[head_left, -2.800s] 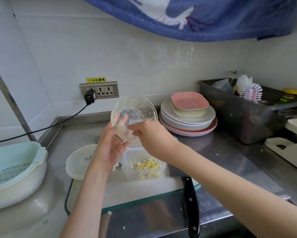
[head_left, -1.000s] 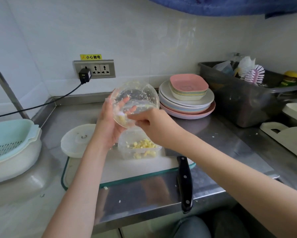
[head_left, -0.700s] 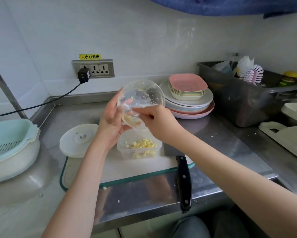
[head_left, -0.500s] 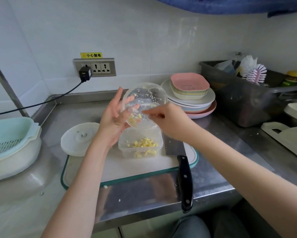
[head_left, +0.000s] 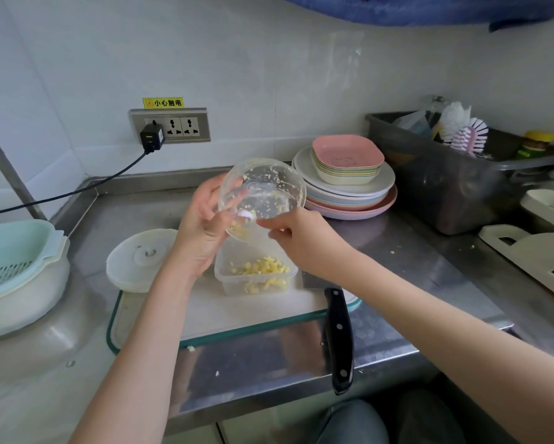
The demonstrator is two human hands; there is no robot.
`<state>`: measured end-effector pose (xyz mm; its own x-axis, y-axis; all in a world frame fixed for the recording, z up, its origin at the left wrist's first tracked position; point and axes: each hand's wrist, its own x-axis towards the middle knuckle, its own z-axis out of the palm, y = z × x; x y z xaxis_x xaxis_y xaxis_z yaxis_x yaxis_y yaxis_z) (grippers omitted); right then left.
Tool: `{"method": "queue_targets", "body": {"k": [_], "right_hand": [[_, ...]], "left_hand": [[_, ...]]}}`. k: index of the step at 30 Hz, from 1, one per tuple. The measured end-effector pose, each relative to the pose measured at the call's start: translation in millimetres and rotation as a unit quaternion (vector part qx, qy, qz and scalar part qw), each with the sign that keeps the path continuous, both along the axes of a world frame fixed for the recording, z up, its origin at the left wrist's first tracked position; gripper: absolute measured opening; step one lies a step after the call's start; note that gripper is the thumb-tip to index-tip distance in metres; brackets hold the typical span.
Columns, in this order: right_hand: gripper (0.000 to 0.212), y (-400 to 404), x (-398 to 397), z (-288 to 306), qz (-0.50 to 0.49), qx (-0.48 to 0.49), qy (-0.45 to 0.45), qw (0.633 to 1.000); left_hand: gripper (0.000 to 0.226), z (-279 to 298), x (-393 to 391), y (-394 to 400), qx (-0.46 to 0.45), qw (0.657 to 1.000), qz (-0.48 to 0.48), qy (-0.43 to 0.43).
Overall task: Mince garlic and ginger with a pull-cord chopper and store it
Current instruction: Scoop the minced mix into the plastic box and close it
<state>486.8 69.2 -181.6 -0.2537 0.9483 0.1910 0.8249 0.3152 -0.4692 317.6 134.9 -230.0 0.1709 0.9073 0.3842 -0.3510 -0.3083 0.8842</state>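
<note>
Nearest, a black-handled knife [head_left: 339, 341] lies on the steel counter [head_left: 407, 261], handle toward the person, blade tip on the right end of the cutting board [head_left: 205, 312]. On the board stands the clear storage box [head_left: 256, 274], open, with a small heap of yellow mince [head_left: 263, 270] on its floor. The white chopper lid [head_left: 139, 258] sits at the board's left corner, as it did in the earlier frames.

Directly above the box, the left hand [head_left: 202, 233] grips the clear chopper bowl [head_left: 263, 197] from the left side, bowl tilted with its mouth facing the right hand and down toward the box. The right hand [head_left: 296, 238] has its fingers curled, fingertips at the bowl's lower rim; whether they pinch anything cannot be told. Bits of mince cling inside the bowl. Compared with half a second ago, the right hand sits lower, and the bowl is held at about the same height over the box.

Left: a pale green colander [head_left: 11, 251] in a white basin. Behind: stacked plates [head_left: 349, 187], a grey tub [head_left: 455, 187] holding a pink brush [head_left: 469, 136], and a wall socket [head_left: 170, 125] with a plugged-in adapter.
</note>
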Motion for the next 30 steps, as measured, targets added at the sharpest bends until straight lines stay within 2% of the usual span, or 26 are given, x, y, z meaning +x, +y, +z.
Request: {"method": "queue_targets", "body": {"k": [2,7,12,15,18,21,24,30], "right_hand": [[0.034,-6,7,-3,-0.002,-0.022,0.003,1.000],[0.034,2,4,10,-0.017,0.055,0.035,0.998],[0.034,-25,9,-2,-0.011,-0.028,0.006,1.000],[0.035,-26,17,9,-0.040,0.042,0.019,0.998],[0.039,-9,7,13,-0.051,0.106,-0.004,0.993],[0.047,1,3,-1,-0.053,0.066,-0.055,0.995],[0.047,-15,16,-15,-0.042,0.008,-0.091,0.995],[0.042,-8,20,-1,-0.059,0.123,-0.018,0.990]], "left_hand": [[0.052,1,0,0,0.003,1.000,-0.001,0.011],[0.071,1,4,-6,0.005,0.999,-0.024,0.036],[0.051,1,2,-4,0.015,1.000,0.011,0.022],[0.047,-2,3,-3,0.032,0.998,0.009,0.055],[0.048,-3,5,-1,0.049,0.995,0.023,0.090],[0.046,-1,6,-3,0.036,0.997,0.026,0.061],[0.047,1,3,-4,0.047,0.995,0.041,0.075],[0.044,1,8,-5,0.042,0.995,0.049,0.082]]}}
